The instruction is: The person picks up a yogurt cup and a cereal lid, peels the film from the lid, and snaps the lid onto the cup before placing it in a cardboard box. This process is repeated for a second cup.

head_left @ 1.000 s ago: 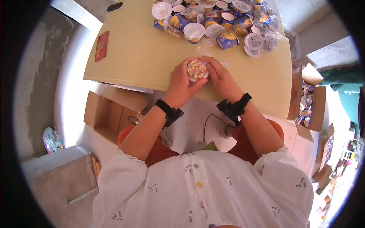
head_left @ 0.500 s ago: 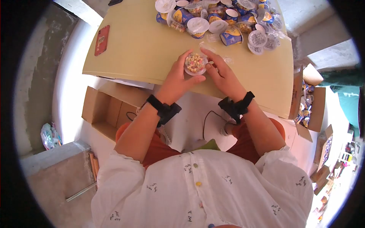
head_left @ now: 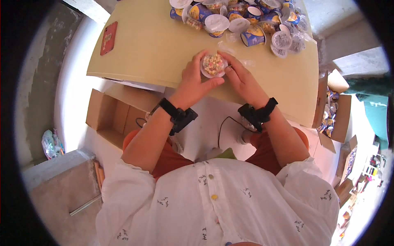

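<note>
Near the front edge of the yellow table (head_left: 147, 53), I hold a small clear plastic cup (head_left: 214, 64) filled with yellow and pink bits. My left hand (head_left: 196, 76) curves around its left side, the thumb lying along the near side. On the right rim, my right hand (head_left: 240, 76) presses with bent fingers and thumb. Both hands are closed on the same cup. Beyond them is a heap of blue and yellow paper cups (head_left: 253, 36), clear filled cups and white round lids (head_left: 239, 25). Black straps with small devices circle both wrists.
A red phone (head_left: 108, 38) lies at the table's left. An open cardboard box (head_left: 107, 112) stands below on the left. Another box (head_left: 341, 117) at the right holds more blue cups. Clear plastic scraps (head_left: 248, 62) lie right of my hands. A dark cable (head_left: 223, 123) hangs under the table.
The fingers of my right hand have come down and closed against the cup's right rim. The cup is slightly further right and higher in view. The camera view has shifted a little.
</note>
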The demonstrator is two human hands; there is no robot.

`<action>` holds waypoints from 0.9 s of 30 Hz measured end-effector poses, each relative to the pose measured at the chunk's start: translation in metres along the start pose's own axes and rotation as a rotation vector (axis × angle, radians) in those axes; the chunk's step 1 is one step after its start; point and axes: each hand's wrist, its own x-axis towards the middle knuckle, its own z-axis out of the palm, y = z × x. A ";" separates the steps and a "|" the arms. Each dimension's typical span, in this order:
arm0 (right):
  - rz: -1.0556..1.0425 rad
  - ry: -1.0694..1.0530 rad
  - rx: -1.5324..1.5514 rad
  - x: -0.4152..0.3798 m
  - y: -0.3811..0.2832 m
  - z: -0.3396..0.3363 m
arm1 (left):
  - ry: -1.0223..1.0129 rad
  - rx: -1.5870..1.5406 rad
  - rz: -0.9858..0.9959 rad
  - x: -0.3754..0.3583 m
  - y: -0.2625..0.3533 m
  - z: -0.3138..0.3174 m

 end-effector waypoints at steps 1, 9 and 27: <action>0.003 0.000 0.002 -0.001 -0.002 -0.001 | 0.054 -0.055 -0.011 -0.002 0.001 0.001; 0.090 -0.064 0.018 -0.003 -0.012 -0.004 | 0.033 0.169 0.065 -0.002 -0.004 0.006; -0.018 -0.054 -0.102 0.000 -0.008 -0.002 | 0.068 0.115 0.036 -0.004 -0.002 0.008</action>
